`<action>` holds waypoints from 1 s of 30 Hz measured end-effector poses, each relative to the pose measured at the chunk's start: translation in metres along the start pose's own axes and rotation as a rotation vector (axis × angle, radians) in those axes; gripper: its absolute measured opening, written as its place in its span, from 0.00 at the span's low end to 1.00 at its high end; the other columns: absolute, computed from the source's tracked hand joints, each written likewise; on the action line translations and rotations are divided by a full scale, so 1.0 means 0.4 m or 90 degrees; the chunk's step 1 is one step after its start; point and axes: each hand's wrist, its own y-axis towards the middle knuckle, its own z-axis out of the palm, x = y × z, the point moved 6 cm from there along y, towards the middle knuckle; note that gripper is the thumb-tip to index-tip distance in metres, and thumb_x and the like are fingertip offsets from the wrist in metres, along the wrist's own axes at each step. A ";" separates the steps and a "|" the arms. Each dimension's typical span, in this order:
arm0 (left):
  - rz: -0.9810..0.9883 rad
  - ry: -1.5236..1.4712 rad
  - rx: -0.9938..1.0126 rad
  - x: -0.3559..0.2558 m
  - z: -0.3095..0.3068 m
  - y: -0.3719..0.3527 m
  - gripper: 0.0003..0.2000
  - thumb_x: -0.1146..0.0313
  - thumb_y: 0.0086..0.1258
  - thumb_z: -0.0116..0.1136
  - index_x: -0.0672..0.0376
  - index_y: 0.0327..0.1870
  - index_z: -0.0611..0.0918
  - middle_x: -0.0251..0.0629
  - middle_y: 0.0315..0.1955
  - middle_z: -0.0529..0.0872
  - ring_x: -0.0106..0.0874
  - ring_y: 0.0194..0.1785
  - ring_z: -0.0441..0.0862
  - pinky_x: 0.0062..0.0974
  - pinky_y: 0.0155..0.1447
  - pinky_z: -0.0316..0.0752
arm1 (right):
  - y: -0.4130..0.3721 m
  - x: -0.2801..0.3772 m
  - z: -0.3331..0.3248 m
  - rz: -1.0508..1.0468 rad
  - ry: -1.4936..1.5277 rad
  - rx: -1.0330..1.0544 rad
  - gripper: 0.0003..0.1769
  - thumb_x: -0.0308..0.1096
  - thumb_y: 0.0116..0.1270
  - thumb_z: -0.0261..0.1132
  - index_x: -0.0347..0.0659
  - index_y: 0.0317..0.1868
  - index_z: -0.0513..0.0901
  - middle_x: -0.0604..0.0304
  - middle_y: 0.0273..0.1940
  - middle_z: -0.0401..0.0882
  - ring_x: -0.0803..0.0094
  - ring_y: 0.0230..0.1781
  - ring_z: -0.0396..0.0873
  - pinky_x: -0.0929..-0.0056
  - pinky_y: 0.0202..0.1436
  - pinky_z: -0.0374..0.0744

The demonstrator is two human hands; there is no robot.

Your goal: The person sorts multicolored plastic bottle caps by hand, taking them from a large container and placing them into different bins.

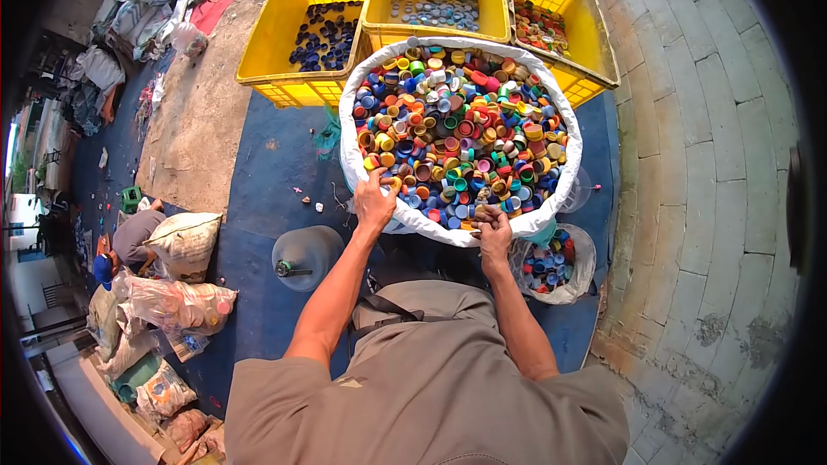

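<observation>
A large white sack (352, 151) with a rolled rim stands open in front of me, filled with bottle caps (465, 128) of many colours. My left hand (376, 201) is at the sack's left front edge, its fingers closed on a yellow cap (395, 183). At the front right edge is my right hand (493, 232), fingers bent together over the caps; what they hold, if anything, is too small to make out. Beyond the sack stand three yellow crates: dark blue caps in the left crate (258, 52), pale caps in the middle crate (491, 0), red and orange ones in the right crate (594, 30).
A smaller bag of caps (582, 273) sits right of my legs. A clear large bottle (308, 257) lies left of my left forearm. Stuffed sacks (183, 245) and a bent-over person in a blue cap (133, 239) are at the left. A block wall (689, 164) runs along the right.
</observation>
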 end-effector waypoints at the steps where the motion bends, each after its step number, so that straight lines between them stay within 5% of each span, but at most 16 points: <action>1: 0.039 0.041 -0.006 -0.001 0.014 0.002 0.24 0.65 0.55 0.68 0.56 0.55 0.78 0.36 0.37 0.87 0.41 0.46 0.78 0.38 0.54 0.71 | 0.000 0.007 -0.001 -0.001 -0.005 0.002 0.20 0.18 0.61 0.52 0.33 0.55 0.72 0.56 0.44 0.81 0.74 0.41 0.80 0.79 0.42 0.80; 5: 0.064 0.102 0.005 -0.005 0.046 0.018 0.26 0.68 0.55 0.66 0.55 0.58 0.76 0.43 0.40 0.83 0.42 0.46 0.77 0.40 0.53 0.70 | 0.008 0.011 -0.012 -0.035 -0.029 0.011 0.19 0.17 0.60 0.54 0.32 0.53 0.73 0.56 0.43 0.81 0.73 0.43 0.80 0.78 0.47 0.79; 22: 0.171 0.211 0.187 -0.042 0.098 0.140 0.33 0.70 0.52 0.66 0.55 0.65 0.73 0.40 0.41 0.86 0.41 0.47 0.78 0.40 0.56 0.69 | -0.002 0.011 -0.040 -0.011 -0.119 0.030 0.19 0.19 0.60 0.56 0.32 0.53 0.73 0.55 0.45 0.80 0.72 0.46 0.80 0.76 0.51 0.77; 25: 0.191 0.163 0.179 -0.023 0.116 0.141 0.32 0.70 0.52 0.66 0.56 0.63 0.73 0.42 0.41 0.85 0.42 0.47 0.78 0.40 0.55 0.70 | 0.006 -0.005 -0.038 -0.043 -0.139 0.040 0.19 0.21 0.62 0.56 0.35 0.55 0.73 0.58 0.44 0.80 0.75 0.40 0.81 0.79 0.39 0.78; 30: 0.224 0.165 0.108 -0.029 0.102 0.131 0.29 0.70 0.52 0.66 0.59 0.60 0.75 0.45 0.39 0.84 0.43 0.48 0.78 0.39 0.55 0.71 | 0.007 -0.014 -0.029 -0.057 -0.136 0.052 0.19 0.21 0.62 0.57 0.35 0.55 0.73 0.58 0.44 0.80 0.74 0.40 0.81 0.79 0.39 0.78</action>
